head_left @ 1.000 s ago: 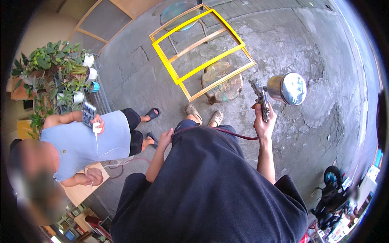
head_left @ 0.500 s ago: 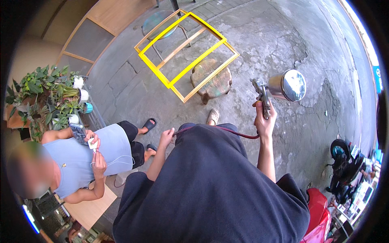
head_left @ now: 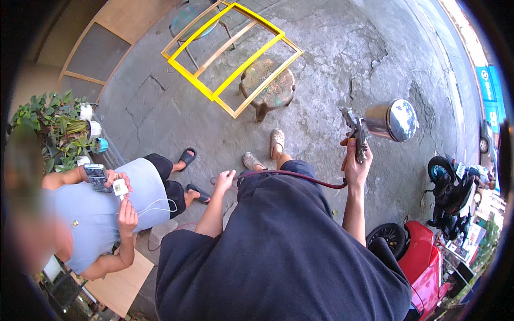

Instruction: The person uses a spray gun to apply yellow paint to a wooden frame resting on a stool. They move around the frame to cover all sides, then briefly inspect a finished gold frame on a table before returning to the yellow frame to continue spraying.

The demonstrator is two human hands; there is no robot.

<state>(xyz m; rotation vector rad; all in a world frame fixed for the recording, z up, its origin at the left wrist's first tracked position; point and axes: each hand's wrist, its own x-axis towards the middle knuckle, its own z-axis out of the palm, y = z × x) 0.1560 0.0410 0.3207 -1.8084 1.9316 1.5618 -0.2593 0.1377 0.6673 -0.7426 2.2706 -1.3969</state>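
Note:
In my right hand [head_left: 356, 167] is a metal spray gun [head_left: 357, 136], its fingers wrapped round the handle. The gun's shiny silver cup [head_left: 393, 120] sticks out to the right. A dark red hose [head_left: 300, 174] runs from the gun across my front to my left hand [head_left: 225, 181], which is closed on it. Ahead, a wooden frame [head_left: 233, 40], partly bright yellow and partly bare wood, rests across two stools. The nearer is a round, paint-stained stool [head_left: 267, 88]; the farther is a bluish stool [head_left: 194, 22]. The spray gun is apart from the frame.
At left a person [head_left: 115, 198] in a light blue top holds a phone [head_left: 98, 176] and a white charger [head_left: 120, 186]. Potted plants [head_left: 67, 128] stand behind. A red vehicle [head_left: 423, 267] and a parked motorcycle [head_left: 452, 208] are at right. The concrete floor [head_left: 321, 75] is cracked.
My view has shifted, so the frame and stools sit higher and farther left. The spray gun appears slightly farther right. Both my feet now show. Each hand keeps its hold.

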